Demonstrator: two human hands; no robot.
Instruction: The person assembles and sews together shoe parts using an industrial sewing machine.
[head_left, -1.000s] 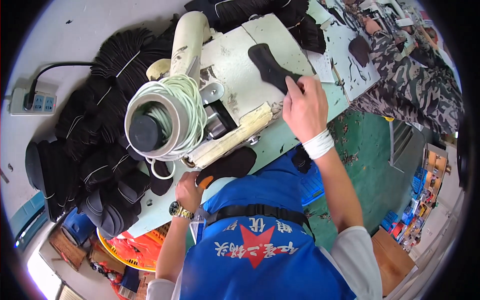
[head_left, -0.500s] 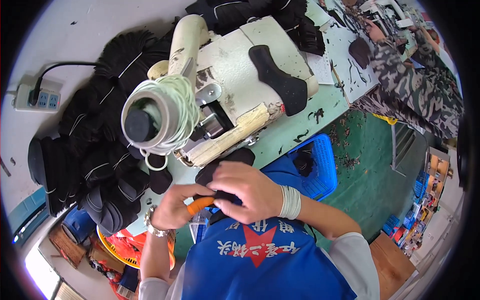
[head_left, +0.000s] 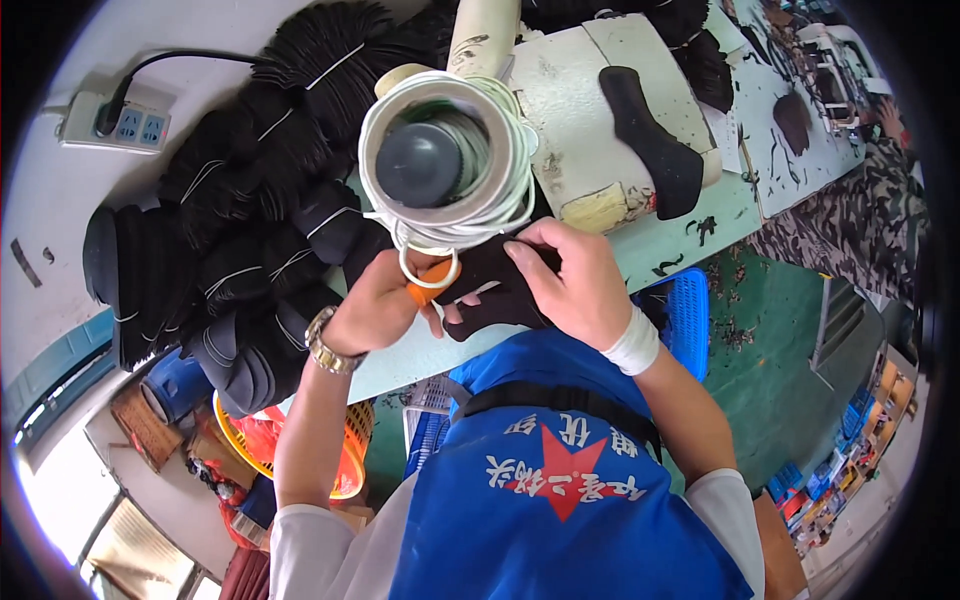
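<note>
My left hand [head_left: 380, 307] is closed at the left edge of a black fabric piece [head_left: 495, 290], with an orange sleeve-like thing [head_left: 433, 282] at its fingers; whether that is worn or held I cannot tell. Fingertips show through a gap in the black piece. At the piece's upper right edge, my right hand [head_left: 578, 285] pinches it between thumb and fingers. A thick coil of white cord [head_left: 515, 190] around a pale ring with a dark round knob hides part of the left fingers. Behind it stands the off-white sewing machine [head_left: 570, 110], a curved black piece [head_left: 650, 140] lying on it.
Bundles of black cut pieces [head_left: 240, 190] tied with pale string crowd the left side. A yellow basket [head_left: 357, 430] stands at lower left, a blue crate [head_left: 690, 315] at right. A socket strip [head_left: 118, 122] is on the left. Another person's camouflage sleeve [head_left: 850, 225] shows at far right.
Both hands have moved up, away from my apron, and now spread apart with the black piece stretched between them. The view has shifted, so machine and coil sit farther right.
</note>
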